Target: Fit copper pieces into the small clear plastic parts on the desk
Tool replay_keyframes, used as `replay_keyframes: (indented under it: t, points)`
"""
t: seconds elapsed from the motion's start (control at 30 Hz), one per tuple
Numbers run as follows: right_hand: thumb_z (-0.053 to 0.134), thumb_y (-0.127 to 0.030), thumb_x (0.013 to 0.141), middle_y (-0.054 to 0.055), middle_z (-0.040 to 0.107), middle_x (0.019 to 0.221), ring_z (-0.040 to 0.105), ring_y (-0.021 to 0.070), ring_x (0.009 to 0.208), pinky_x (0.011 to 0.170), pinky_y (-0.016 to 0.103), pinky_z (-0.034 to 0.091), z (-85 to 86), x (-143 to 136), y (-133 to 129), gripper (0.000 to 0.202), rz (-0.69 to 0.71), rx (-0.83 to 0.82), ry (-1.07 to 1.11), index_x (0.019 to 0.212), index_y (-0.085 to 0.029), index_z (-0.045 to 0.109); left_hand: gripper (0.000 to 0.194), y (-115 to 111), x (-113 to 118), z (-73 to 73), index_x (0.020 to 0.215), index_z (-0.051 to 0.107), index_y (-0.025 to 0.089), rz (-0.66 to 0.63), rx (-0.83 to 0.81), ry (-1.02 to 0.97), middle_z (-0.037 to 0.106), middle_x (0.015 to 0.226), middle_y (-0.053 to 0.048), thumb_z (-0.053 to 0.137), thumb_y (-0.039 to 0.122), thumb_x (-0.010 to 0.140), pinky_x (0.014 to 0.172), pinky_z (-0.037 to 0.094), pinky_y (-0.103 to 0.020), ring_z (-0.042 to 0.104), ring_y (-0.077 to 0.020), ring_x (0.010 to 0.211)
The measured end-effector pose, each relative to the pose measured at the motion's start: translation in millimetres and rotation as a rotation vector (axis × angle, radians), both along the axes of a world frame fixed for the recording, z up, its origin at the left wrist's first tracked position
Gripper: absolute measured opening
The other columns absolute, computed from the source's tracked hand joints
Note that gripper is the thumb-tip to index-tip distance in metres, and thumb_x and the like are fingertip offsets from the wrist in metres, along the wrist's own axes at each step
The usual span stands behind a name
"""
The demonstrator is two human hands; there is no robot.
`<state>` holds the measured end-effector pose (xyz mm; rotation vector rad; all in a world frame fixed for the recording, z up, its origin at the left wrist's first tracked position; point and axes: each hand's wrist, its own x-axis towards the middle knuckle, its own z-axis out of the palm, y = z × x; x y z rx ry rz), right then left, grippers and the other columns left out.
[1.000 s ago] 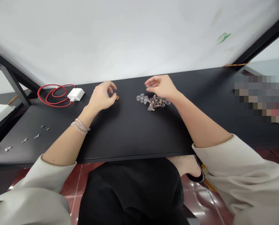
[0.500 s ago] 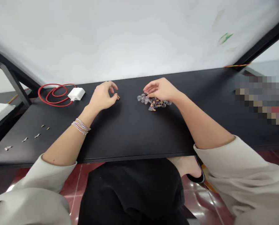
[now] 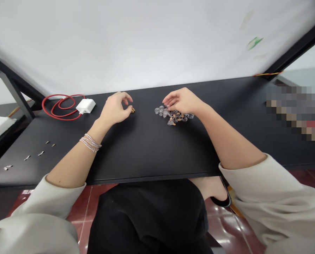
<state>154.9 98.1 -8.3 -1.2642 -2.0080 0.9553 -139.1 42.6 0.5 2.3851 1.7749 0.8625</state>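
Observation:
Small clear glass bottles with cork stoppers lie in a pile [image 3: 175, 116] near the middle of the black table [image 3: 146, 148]. Over the back left of this pile is my right hand [image 3: 182, 100], its fingers bent and drawn close around a small clear piece. My left hand [image 3: 116, 107], with silver bracelets on the wrist, rests to the left of the pile. Its thumb and index finger are apart in a curve. A few small tan pieces [image 3: 133, 110] lie at the left thumb's tip, and the hand does not grip them.
A white power adapter [image 3: 85, 106] with a coiled red cable [image 3: 57, 118] lies at the back left. Several small metal pieces [image 3: 41, 153] are scattered at the front left. A white wall [image 3: 146, 42] rises behind the table. At the right is a blurred-out area.

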Motion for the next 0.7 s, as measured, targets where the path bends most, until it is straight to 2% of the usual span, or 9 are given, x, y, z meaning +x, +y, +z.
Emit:
replay_keyframes:
  t: [0.43, 0.7]
  points:
    - [0.085, -0.017, 0.069, 0.011, 0.079, 0.095, 0.075, 0.0301, 0.098, 0.093, 0.043, 0.064, 5.1, 3.2, -1.9, 0.026, 0.041, 0.009, -0.117, 0.096, -0.018, 0.083, 0.019, 0.5, 0.3, -1.0, 0.093, 0.071, 0.019, -0.021, 0.045, -0.006, 0.068, 0.087, -0.005, 0.066, 0.018, 0.075, 0.078, 0.05, -0.036, 0.061, -0.02, 0.08]
    - [0.085, -0.018, 0.071, 0.011, 0.079, 0.095, 0.075, 0.0296, 0.098, 0.093, 0.042, 0.064, 3.7, 0.8, -2.3, 0.028, 0.059, 0.015, -0.112, 0.099, -0.017, 0.083, 0.019, 1.1, 0.1, -1.0, 0.093, 0.072, 0.019, -0.014, 0.04, 0.001, 0.069, 0.088, -0.005, 0.066, 0.018, 0.075, 0.079, 0.051, -0.036, 0.061, -0.0194, 0.079]
